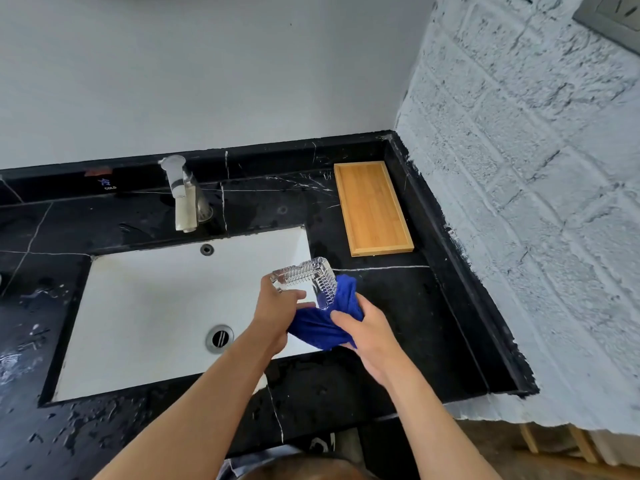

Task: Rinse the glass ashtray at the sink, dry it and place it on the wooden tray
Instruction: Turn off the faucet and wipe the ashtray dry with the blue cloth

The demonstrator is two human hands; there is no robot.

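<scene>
1. Drying under way at centre frame: glass ashtray tilted over the sink edge, pinched in left hand.
2. Blue cloth bunched in right hand, pressed against the glass.
3. Rinsing judged finished.
4. Left: placing on wooden tray, upper right, bare.

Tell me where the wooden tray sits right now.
The wooden tray lies flat on the black counter, right of the sink, against the back corner by the grey brick wall.
</scene>
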